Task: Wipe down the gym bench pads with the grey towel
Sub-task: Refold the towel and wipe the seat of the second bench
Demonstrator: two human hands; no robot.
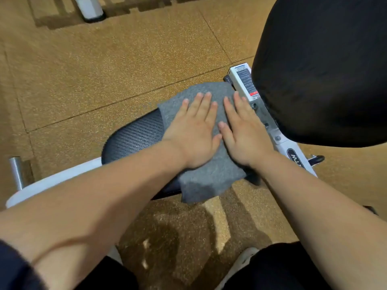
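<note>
The grey towel (211,176) lies spread over the right part of the black textured seat pad (134,135), its near corner hanging off the pad's edge. My left hand (194,130) presses flat on the towel with straight fingers. Beside it, my right hand (243,132) also lies flat on the towel, fingers straight, thumbs nearly touching. The large black back pad (322,68) rises at the upper right, close to my right hand.
The bench's white frame (243,82) with a label sticker runs under the back pad. A white frame tube (52,181) and a metal peg (16,172) sit at left. Speckled tan rubber floor (125,59) surrounds the bench. A white post (89,9) stands far back.
</note>
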